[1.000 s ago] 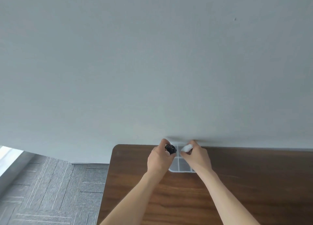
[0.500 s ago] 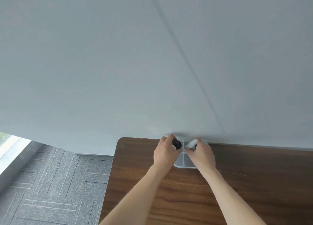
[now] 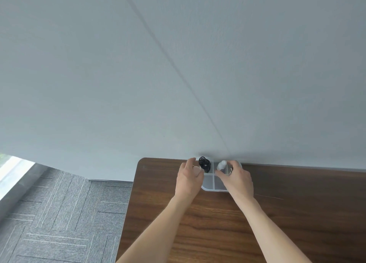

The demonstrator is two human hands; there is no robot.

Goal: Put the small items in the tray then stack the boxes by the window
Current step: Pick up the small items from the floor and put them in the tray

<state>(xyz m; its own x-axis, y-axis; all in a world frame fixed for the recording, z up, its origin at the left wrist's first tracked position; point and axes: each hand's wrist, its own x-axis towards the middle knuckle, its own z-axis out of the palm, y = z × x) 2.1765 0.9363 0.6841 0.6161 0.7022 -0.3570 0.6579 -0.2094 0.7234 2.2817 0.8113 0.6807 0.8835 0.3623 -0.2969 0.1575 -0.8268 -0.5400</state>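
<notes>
A clear plastic tray [image 3: 214, 187] with dividers stands at the table's far edge against the wall. A black coiled item [image 3: 204, 164] rests in the tray's far left compartment. My left hand [image 3: 188, 181] is just left of it with thumb and fingers spread apart, and I see no grip on the item. My right hand [image 3: 238, 180] is over the tray's right side, pinching a small white item [image 3: 221, 164] above the far right compartment. A small metallic piece [image 3: 231, 170] shows by my right fingers. The near compartments look empty. No boxes are in view.
The brown wooden table [image 3: 277, 223] has its rounded left corner near the tray. A pale wall [image 3: 178, 74] rises directly behind the table. Grey carpet floor [image 3: 59, 223] lies to the left, with a bright window strip [image 3: 11, 169] at the far left.
My left fingers have spread and the black item now rests in the tray. The right hand has lowered the white item toward the tray. The view has shifted slightly.
</notes>
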